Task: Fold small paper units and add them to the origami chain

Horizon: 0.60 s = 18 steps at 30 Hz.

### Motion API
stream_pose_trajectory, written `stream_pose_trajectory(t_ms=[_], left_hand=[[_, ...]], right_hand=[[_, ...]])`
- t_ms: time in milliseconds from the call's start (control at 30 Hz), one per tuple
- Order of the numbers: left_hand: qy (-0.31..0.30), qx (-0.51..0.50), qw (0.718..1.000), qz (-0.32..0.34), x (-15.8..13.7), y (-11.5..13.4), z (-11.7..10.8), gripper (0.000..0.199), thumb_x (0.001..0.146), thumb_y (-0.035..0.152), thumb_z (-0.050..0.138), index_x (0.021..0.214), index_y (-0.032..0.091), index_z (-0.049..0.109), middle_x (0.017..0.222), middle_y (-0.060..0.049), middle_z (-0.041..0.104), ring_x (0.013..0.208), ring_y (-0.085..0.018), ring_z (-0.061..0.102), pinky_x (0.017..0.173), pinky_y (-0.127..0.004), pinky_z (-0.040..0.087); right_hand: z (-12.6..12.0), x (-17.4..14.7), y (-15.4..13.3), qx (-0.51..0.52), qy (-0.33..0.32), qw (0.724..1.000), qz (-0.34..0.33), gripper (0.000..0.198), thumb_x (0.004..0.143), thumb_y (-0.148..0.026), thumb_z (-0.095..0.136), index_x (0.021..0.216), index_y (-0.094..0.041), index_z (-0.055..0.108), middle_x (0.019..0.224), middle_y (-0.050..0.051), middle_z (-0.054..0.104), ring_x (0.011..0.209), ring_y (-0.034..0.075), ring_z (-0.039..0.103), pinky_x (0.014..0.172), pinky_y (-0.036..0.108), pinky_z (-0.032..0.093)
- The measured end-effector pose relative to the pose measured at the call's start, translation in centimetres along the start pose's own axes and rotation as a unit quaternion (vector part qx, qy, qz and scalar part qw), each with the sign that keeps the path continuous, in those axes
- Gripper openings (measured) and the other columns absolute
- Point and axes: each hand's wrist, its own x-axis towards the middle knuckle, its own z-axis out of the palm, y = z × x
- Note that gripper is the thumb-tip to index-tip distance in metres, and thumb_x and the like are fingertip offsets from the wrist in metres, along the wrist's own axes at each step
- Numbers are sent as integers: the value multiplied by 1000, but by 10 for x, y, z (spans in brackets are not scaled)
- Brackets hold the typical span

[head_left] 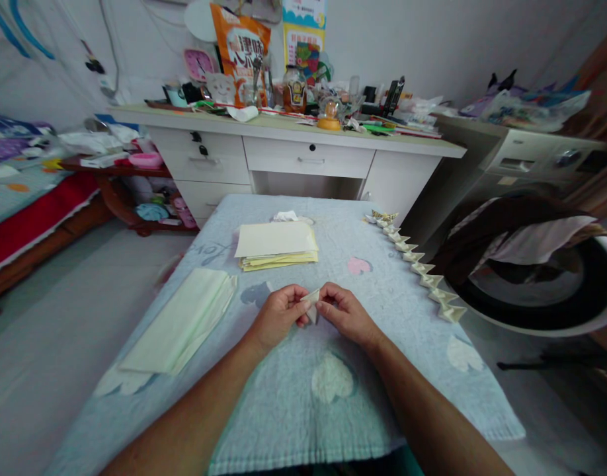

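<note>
Between my two hands, over the middle of the cloth, is a small folded piece of cream paper (312,309) with a pointed lower end. My left hand (282,312) pinches its left side between thumb and fingers. On the other side, my right hand (346,309) has thumb and forefinger closed on its right edge. Beyond my hands lies a stack of cream and yellow paper sheets (276,239). To the left rests a pile of long pale green paper sheets (182,320). A row of folded paper pieces (422,268) runs along the right side of the table.
A light blue patterned cloth (264,410) covers the table. Behind it stands a white desk (308,155) crowded with jars, a bag and a pink clock (198,64). A washing machine (541,198) with its door open and laundry inside is at right; a bed (40,198) is at left.
</note>
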Motion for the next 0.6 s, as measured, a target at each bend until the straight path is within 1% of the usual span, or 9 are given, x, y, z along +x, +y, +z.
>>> stream_pose_trajectory(t_ms=[67,133,200,267,333,400,500,600], left_hand=[[22,-15,999,17,0,-2,0,30,75,31,65,98,19,48,66,6,57,49,-9,54,48,-20,41],[65,12,997,44,-1,-4,0,32,75,29,65,99,22,44,73,6,56,51,-8,54,48,-19,39],[108,86,987,82,-2,-4,0,26,76,26,65,93,21,47,77,5,55,54,-7,53,50,-18,39],[127,174,968,128,-2,-4,-1,15,77,23,64,86,19,53,79,3,54,60,-8,53,56,-19,41],[121,236,950,167,-3,-2,0,6,79,20,61,84,19,57,83,1,55,68,-10,55,63,-22,44],[102,262,942,183,-4,-1,0,7,81,18,58,87,19,60,88,-1,56,73,-11,57,68,-23,47],[78,246,949,182,-4,-1,1,16,80,15,56,95,20,60,97,-2,57,77,-11,60,71,-25,51],[59,230,955,176,-5,-4,2,24,77,15,62,100,21,60,102,-3,57,81,-12,61,74,-25,52]], right_hand=[[2,2,1,19,-13,1000,10,29,84,-45,59,78,-16,57,71,-1,55,65,11,49,63,23,39],[5,3,1,25,-10,1000,17,33,83,-47,60,72,-16,56,66,-2,53,62,10,46,60,22,37],[7,5,1,24,3,999,22,35,82,-48,61,68,-16,54,63,-3,50,59,9,43,57,21,35],[8,6,2,25,10,999,25,36,82,-49,61,67,-17,54,62,-3,50,58,9,43,56,21,34],[8,7,2,30,10,999,25,36,82,-49,61,67,-17,54,63,-3,50,58,9,43,56,22,34],[7,7,2,34,11,999,22,36,82,-49,61,66,-17,53,63,-3,50,58,10,43,57,22,35],[5,6,2,31,14,999,18,36,82,-48,61,66,-17,53,63,-2,50,60,10,44,59,22,36],[3,5,1,28,17,999,11,34,83,-46,60,67,-17,53,65,-2,50,61,11,44,62,23,37]])
